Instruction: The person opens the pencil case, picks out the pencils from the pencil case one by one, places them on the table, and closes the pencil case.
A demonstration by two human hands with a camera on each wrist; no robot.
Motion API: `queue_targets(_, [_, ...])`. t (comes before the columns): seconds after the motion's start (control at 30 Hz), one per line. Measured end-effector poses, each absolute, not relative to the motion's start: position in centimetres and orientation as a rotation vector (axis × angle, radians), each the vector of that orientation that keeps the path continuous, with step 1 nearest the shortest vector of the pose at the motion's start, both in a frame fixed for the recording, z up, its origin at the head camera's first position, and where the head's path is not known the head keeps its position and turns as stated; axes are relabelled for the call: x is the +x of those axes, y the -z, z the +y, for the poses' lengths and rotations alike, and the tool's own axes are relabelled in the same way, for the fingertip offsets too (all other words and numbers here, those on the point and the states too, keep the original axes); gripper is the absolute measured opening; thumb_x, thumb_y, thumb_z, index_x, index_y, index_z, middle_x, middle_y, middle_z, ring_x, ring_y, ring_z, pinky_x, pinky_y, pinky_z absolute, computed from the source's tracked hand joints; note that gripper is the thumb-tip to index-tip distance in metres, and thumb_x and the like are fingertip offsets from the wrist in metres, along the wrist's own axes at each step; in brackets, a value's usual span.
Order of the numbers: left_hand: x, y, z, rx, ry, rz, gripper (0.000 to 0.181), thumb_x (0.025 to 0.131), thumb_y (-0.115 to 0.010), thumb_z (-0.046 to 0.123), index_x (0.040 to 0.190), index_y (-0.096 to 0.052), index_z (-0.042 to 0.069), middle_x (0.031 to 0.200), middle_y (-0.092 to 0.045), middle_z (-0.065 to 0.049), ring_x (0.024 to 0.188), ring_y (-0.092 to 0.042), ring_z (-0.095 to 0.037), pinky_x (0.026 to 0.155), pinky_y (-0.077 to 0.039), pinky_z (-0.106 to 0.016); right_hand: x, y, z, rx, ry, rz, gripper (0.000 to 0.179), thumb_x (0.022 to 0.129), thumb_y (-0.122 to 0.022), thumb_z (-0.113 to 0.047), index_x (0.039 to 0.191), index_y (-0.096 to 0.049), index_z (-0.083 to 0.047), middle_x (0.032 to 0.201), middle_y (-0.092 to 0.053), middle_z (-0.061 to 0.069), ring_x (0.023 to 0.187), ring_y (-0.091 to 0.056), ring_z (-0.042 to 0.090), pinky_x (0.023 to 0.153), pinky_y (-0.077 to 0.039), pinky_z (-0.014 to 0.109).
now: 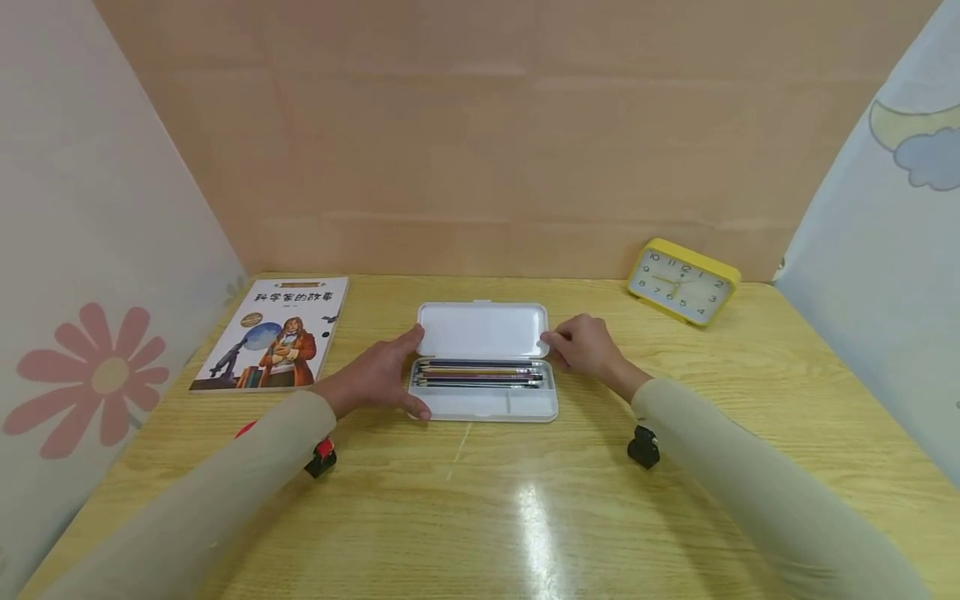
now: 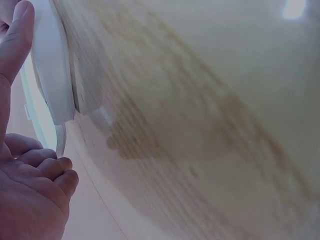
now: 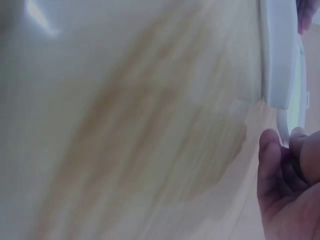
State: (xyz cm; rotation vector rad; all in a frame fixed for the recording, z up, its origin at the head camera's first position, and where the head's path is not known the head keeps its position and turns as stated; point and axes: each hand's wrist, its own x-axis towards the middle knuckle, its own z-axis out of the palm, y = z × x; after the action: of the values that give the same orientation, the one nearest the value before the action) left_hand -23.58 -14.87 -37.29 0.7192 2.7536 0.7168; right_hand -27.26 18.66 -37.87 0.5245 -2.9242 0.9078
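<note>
A white pencil case (image 1: 461, 405) lies open on the table, its lid (image 1: 480, 330) tilted back on the far side. Several pencils (image 1: 480, 375) lie side by side in its long rear compartment; the front compartments hold nothing. My left hand (image 1: 378, 372) spreads along the case's left side, its thumb straight at the front left corner and its fingers by the lid's left edge. At the opposite side, my right hand (image 1: 588, 343) pinches the lid's right edge between thumb and fingers. In the right wrist view that lid (image 3: 295, 107) meets the fingertips.
To the left lies a book (image 1: 270, 333) with an illustrated cover. A yellow alarm clock (image 1: 682, 283) stands at the back right. The wooden table (image 1: 420, 517) ends at a tan back wall, with patterned panels on both sides. Dark wrist devices (image 1: 643, 447) hang under the sleeves.
</note>
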Motion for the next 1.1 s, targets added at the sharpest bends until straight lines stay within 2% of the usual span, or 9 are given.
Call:
queue_targets(0.17, [-23.6, 37.4, -14.9, 0.738, -0.720, 2.764, 0.136, 0.050, -0.084, 0.058, 0.150, -0.014, -0.002, 0.151, -0.024, -0.017, 0.137, -0.025, -0.031, 0.109, -0.024, -0.044, -26.4, 37.8, 19.6, 0.627, -0.943, -2.752, 0.014, 0.090, -0.067, -0.016, 0.086, -0.073, -0.004, 0.066, -0.063, 0.001, 0.056, -0.055, 0.012, 0.052, -0.045, 0.028])
queue_targets(0.27, [-23.5, 37.3, -14.8, 0.745, -0.732, 2.765, 0.136, 0.051, -0.086, 0.056, 0.149, -0.013, -0.003, 0.151, -0.023, -0.018, 0.137, -0.024, -0.031, 0.109, -0.024, -0.043, -25.7, 37.6, 19.8, 0.810, -0.946, -2.656, 0.008, 0.085, -0.072, -0.008, 0.089, -0.074, -0.002, 0.074, -0.066, 0.001, 0.061, -0.058, 0.010, 0.054, -0.048, 0.027])
queue_targets(0.4, [-23.5, 37.2, -14.8, 0.728, -0.735, 2.760, 0.136, 0.051, -0.087, 0.054, 0.149, -0.012, -0.004, 0.151, -0.021, -0.019, 0.138, -0.022, -0.031, 0.110, -0.022, -0.043, -24.9, 37.6, 19.4, 1.073, -0.870, -2.578, 0.010, 0.080, -0.074, -0.001, 0.090, -0.074, 0.001, 0.078, -0.065, 0.001, 0.065, -0.057, 0.010, 0.055, -0.048, 0.025])
queue_targets(0.5, [-23.5, 37.3, -14.9, 0.716, -0.730, 2.758, 0.135, 0.052, -0.086, 0.054, 0.149, -0.012, -0.003, 0.152, -0.021, -0.018, 0.138, -0.022, -0.030, 0.110, -0.022, -0.043, -24.5, 37.7, 18.9, 1.160, -0.831, -2.564, 0.011, 0.080, -0.074, 0.001, 0.091, -0.074, 0.002, 0.080, -0.065, 0.003, 0.065, -0.057, 0.010, 0.055, -0.048, 0.024])
queue_targets(0.73, [-23.4, 37.6, -14.9, 0.712, -0.728, 2.755, 0.134, 0.052, -0.086, 0.054, 0.150, -0.013, -0.002, 0.152, -0.022, -0.017, 0.138, -0.023, -0.030, 0.110, -0.023, -0.043, -24.3, 38.0, 17.8, 1.223, -0.765, -2.562, 0.012, 0.080, -0.074, 0.000, 0.092, -0.074, 0.001, 0.083, -0.066, 0.004, 0.070, -0.059, 0.011, 0.058, -0.050, 0.025])
queue_targets(1.1, [-23.4, 37.6, -14.9, 0.710, -0.733, 2.768, 0.135, 0.052, -0.085, 0.056, 0.150, -0.011, 0.000, 0.152, -0.021, -0.016, 0.138, -0.023, -0.029, 0.110, -0.023, -0.042, -24.1, 38.2, 17.1, 1.239, -0.629, -2.634, 0.015, 0.083, -0.072, -0.005, 0.097, -0.073, 0.002, 0.082, -0.059, 0.003, 0.066, -0.052, 0.010, 0.057, -0.046, 0.024])
